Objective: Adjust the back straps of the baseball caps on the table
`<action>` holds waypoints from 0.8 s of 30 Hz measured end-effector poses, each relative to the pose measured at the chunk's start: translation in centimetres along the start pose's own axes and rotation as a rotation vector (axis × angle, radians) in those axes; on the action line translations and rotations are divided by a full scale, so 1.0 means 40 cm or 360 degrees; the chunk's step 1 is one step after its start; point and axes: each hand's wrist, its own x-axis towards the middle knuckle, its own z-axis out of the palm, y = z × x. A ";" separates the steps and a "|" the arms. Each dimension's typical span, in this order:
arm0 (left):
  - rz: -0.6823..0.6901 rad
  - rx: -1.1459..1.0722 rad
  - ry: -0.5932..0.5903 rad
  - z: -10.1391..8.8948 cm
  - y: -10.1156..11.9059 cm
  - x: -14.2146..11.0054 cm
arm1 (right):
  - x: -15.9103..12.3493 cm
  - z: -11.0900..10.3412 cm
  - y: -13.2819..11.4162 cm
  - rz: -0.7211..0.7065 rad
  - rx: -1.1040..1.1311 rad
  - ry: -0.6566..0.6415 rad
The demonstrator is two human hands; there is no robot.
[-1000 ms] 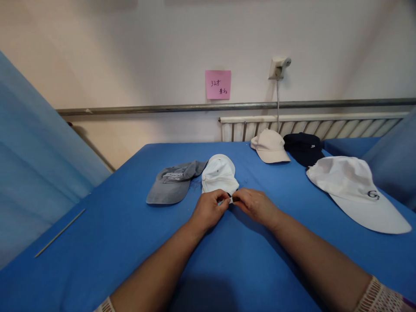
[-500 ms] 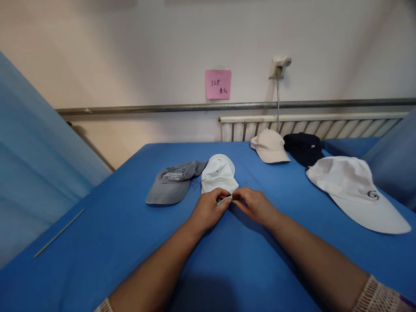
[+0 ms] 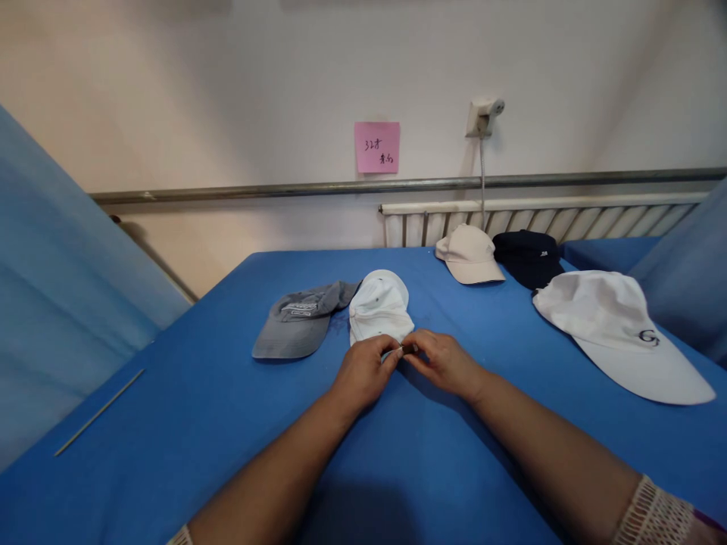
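Note:
A small white cap (image 3: 379,306) lies crown up in the middle of the blue table (image 3: 227,409). My left hand (image 3: 363,370) and my right hand (image 3: 446,361) meet at its near edge. Both pinch the cap's back strap, fingertips almost touching, and the strap itself is nearly hidden between them. A grey cap (image 3: 295,327) lies flat just left of the white one, touching it.
A beige cap (image 3: 469,256) and a dark navy cap (image 3: 527,257) sit at the table's far edge. A large white cap with a long brim (image 3: 616,327) lies at the right. A thin stick (image 3: 98,412) rests near the left edge. A radiator (image 3: 539,219) stands behind the table.
My two hands have drawn closer together on the strap, and the white strap end that showed between them is now covered. The view shifted slightly left.

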 end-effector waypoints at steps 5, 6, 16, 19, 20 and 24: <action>-0.0002 0.0040 0.0002 -0.025 0.006 -0.001 | -0.001 -0.001 0.004 0.0053 -0.0013 0.0039; -0.0011 0.0081 -0.0002 -0.033 0.008 -0.002 | -0.001 -0.003 0.004 0.0066 -0.0019 0.0054; -0.0033 0.0125 0.0064 -0.019 0.012 0.001 | 0.004 0.001 -0.003 0.0036 -0.0077 0.0058; -0.0020 -0.0003 0.0087 -0.009 0.006 0.004 | 0.004 0.005 -0.001 0.0034 -0.0085 0.0051; -0.0014 -0.0042 0.0082 -0.008 0.004 0.005 | 0.004 0.005 0.000 0.0035 -0.0077 0.0046; -0.0001 -0.0103 0.0091 -0.014 -0.001 0.005 | 0.004 0.001 -0.001 0.0036 -0.0042 0.0073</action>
